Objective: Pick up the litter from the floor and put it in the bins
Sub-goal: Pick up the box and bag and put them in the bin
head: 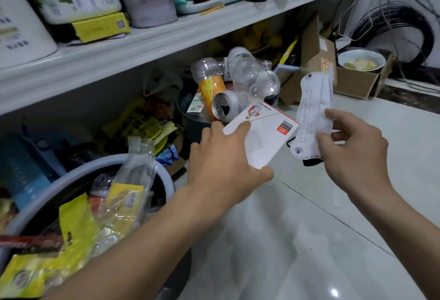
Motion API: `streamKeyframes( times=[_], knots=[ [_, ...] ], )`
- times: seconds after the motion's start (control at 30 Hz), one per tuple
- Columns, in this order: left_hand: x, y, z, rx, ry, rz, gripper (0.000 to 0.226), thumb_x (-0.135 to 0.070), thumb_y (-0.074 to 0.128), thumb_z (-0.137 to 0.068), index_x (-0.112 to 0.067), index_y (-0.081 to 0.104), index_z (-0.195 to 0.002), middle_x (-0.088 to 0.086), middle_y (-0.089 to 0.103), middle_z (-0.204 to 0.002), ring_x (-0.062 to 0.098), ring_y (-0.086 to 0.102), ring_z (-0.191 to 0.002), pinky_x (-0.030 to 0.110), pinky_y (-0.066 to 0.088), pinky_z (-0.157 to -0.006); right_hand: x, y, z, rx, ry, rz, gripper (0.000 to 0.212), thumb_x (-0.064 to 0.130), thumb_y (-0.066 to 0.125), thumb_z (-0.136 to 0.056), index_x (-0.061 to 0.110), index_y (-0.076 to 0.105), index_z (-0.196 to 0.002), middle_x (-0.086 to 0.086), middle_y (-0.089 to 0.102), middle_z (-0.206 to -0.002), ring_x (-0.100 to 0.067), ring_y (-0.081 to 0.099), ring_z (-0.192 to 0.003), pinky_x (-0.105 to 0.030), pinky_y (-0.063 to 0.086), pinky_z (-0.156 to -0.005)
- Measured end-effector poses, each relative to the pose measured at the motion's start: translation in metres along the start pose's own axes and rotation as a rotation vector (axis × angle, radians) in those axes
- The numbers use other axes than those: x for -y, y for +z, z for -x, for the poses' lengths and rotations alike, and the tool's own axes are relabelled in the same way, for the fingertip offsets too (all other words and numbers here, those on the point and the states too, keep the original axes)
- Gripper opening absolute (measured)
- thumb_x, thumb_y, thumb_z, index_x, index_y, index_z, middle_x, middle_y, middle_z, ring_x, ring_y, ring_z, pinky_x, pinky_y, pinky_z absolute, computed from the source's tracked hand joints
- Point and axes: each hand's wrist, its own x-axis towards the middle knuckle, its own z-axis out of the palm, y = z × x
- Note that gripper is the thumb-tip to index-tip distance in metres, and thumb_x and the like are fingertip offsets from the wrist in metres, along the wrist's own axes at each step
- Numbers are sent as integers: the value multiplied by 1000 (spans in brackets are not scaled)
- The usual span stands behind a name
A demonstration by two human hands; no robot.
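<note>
My left hand (223,166) grips a flat white box (264,130) with red print, held just in front of a dark bin (190,121) heaped with clear plastic bottles (247,73) and a silver can (225,107). My right hand (352,149) pinches a white padded strip (312,114) with dashed stitching and a black underside, upright above the floor. A grey-rimmed bin (157,171) at lower left holds yellow wrappers (78,226) and clear plastic bags.
A white shelf (142,45) loaded with packs and jars hangs over the bins. Cardboard boxes (316,57) and a bowl of scraps (360,60) stand at the back right, beside coiled black cable (404,23). Glossy white floor tiles (309,228) spread to the right.
</note>
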Motion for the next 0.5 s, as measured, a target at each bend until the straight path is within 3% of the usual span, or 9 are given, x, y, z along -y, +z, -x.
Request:
streamKeyframes(
  times=[0.5],
  knots=[
    [-11,17,2,-27,-16,9,85,-64,58,-73,-39,22,-146,2,39,-122,23,38,-114,38,41,-88,-4,1,-13,51,-35,67,39,8,61,-89,17,62,-127,1,67,-107,-13,58,-78,-24,44,-87]
  ],
)
